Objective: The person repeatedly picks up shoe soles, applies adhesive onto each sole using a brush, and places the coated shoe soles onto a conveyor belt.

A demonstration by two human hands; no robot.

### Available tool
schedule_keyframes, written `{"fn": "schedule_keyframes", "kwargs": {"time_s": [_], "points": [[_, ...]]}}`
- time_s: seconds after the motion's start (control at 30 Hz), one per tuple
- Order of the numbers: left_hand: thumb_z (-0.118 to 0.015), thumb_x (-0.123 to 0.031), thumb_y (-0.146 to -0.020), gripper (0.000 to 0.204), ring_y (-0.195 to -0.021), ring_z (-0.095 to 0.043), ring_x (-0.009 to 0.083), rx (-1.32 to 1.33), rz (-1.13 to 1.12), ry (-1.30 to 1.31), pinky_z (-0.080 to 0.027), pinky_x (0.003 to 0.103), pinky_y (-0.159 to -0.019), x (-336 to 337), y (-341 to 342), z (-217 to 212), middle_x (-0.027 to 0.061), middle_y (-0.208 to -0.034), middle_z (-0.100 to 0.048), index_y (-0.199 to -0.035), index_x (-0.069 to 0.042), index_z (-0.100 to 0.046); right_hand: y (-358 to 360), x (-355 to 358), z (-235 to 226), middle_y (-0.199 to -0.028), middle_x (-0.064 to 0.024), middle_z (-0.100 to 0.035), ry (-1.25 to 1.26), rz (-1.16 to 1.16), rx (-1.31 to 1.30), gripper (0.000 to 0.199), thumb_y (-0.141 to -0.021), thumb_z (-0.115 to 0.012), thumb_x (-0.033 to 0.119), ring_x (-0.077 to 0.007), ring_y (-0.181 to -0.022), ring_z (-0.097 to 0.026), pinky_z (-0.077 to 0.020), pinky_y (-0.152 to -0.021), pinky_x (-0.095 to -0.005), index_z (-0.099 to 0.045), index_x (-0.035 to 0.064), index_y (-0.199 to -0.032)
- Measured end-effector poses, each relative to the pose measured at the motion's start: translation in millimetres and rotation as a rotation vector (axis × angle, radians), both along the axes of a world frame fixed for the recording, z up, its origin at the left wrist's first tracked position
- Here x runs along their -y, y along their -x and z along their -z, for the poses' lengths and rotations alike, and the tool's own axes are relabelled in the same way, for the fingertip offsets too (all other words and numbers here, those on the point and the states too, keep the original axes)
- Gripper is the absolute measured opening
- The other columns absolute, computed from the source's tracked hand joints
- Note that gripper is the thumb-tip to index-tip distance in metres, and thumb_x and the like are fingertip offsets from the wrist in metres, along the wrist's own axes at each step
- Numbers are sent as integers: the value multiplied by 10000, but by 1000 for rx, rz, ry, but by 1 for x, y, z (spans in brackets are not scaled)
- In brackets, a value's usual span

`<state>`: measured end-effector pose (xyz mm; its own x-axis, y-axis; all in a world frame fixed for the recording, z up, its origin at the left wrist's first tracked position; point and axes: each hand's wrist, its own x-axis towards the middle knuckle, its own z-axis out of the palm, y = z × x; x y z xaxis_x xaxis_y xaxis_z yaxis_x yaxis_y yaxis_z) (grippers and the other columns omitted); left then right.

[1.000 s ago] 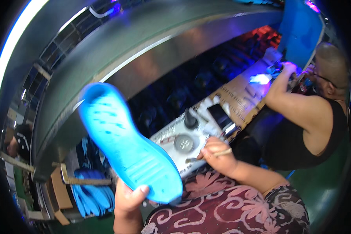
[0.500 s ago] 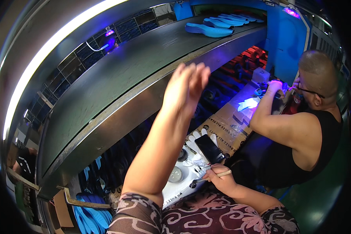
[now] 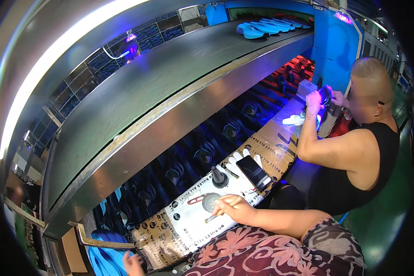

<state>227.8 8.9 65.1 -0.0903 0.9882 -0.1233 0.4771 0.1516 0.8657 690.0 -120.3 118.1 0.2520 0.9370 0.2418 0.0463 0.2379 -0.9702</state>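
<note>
My right hand [image 3: 237, 209] is closed around a small brush [image 3: 210, 219], its tip pointing down over the white-covered part of the work board. Just beyond the fingers sits a round grey pot [image 3: 211, 202], and a slim red-edged tool [image 3: 197, 199] lies to its left. At the lower left, my left hand [image 3: 132, 264] hangs beside a stack of light blue shoe soles [image 3: 103, 253]; its visible fingers are apart and hold nothing. The lower part of that hand is cut off by the picture's edge.
A dark conveyor belt [image 3: 165, 87] with a steel side carries several blue soles [image 3: 253, 30] at its far end. A black cone-topped object [image 3: 219, 177], a white glove [image 3: 237, 161] and a phone [image 3: 253, 172] lie on the board. A co-worker [image 3: 354, 147] sits at right, handling a dark piece.
My left arm has dropped from over the conveyor to the sole stack. My right hand has moved left with the brush to the grey pot. The belt's soles sit farther away.
</note>
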Motion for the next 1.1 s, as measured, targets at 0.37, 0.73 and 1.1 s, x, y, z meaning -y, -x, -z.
{"fn": "schedule_keyframes", "kwargs": {"time_s": [0.37, 0.73, 1.1], "points": [[-697, -283, -852, 616, -1143, -531, 314, -397, -739, -513, -438, 417, -965, -29, 206, -11, 220, -1266, -525, -1326, 27, -454, 126, -130, -41, -1041, -94, -576, 82, -618, 452, 259, -949, -440, 24, -159, -930, -593, -464, -832, -281, -606, 49, -1145], [-710, -486, -790, 849, -1125, -558, 305, 5, -396, -4, -418, 387, -970, -68, 251, 9, 250, -1234, -559, -1339, 92, -419, 280, -183, -6, -1112, -182, -623, 187, -886, 706, 448, -895, -566, 335, -325, -1032, -592, -470, -876, -387, -562, 50, -1240], [-708, -339, -807, 753, -1153, -537, 275, 586, -137, 383, -412, 387, -990, -68, 245, 28, 166, -1281, -538, -1365, 44, -377, 385, -201, 39, -1306, -287, -494, 834, -993, 492, 992, -799, -542, 673, -366, -1195, -519, -392, -1007, -386, -270, -49, -1421]]}}
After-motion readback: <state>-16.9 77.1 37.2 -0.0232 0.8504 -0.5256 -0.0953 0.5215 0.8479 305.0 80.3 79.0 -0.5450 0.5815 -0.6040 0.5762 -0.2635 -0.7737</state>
